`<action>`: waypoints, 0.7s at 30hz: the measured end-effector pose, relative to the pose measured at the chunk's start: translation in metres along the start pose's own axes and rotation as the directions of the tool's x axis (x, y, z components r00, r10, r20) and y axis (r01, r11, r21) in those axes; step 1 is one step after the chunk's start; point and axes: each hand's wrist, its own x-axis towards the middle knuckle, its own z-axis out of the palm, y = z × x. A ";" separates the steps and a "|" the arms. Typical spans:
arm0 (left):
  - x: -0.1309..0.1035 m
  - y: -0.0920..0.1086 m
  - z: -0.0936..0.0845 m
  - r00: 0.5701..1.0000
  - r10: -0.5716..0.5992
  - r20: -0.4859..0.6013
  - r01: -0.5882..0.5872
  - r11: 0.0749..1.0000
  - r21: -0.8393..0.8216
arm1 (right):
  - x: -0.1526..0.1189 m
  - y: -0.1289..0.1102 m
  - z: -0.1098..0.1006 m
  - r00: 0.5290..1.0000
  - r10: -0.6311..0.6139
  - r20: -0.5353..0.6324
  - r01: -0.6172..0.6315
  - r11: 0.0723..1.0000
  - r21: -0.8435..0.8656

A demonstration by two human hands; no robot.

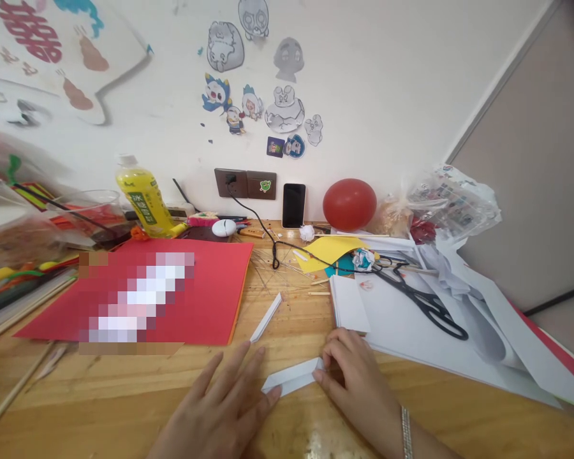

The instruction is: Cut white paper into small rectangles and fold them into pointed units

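Note:
A narrow strip of folded white paper (294,376) lies on the wooden table between my two hands. My left hand (224,398) is spread flat, its thumb resting on the strip's left end and the other fingers on the wood. My right hand (351,373) pinches the strip's right end between thumb and fingers; a sparkling bracelet circles that wrist. Just beyond the left fingertips lies a second, slimmer folded paper strip (266,317). Close past my right hand sits a stack of small white paper sheets (348,303).
Red paper sheets (210,287) lie at left, with a yellow drink bottle (143,197) behind. Black-handled scissors (425,303) rest on large white paper (402,328) at right. A red balloon (349,204) and a phone (294,205) stand by the wall; a black cable (253,210) runs across the table.

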 end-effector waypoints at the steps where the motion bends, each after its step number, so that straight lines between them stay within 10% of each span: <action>1: -0.001 -0.001 -0.001 1.000 -0.003 0.027 0.003 1.000 -0.009 | 0.000 0.000 0.000 1.000 -0.001 0.000 0.001 1.000 0.000; 13: 0.009 -0.001 0.006 0.941 0.122 -0.316 -0.089 0.989 0.117 | -0.001 0.014 -0.009 0.965 -0.262 -0.013 0.261 0.950 0.175; 21: 0.013 0.012 0.017 0.871 0.140 -0.472 -0.079 0.986 0.148 | -0.003 0.004 -0.008 0.857 -0.515 0.018 0.512 0.849 -0.131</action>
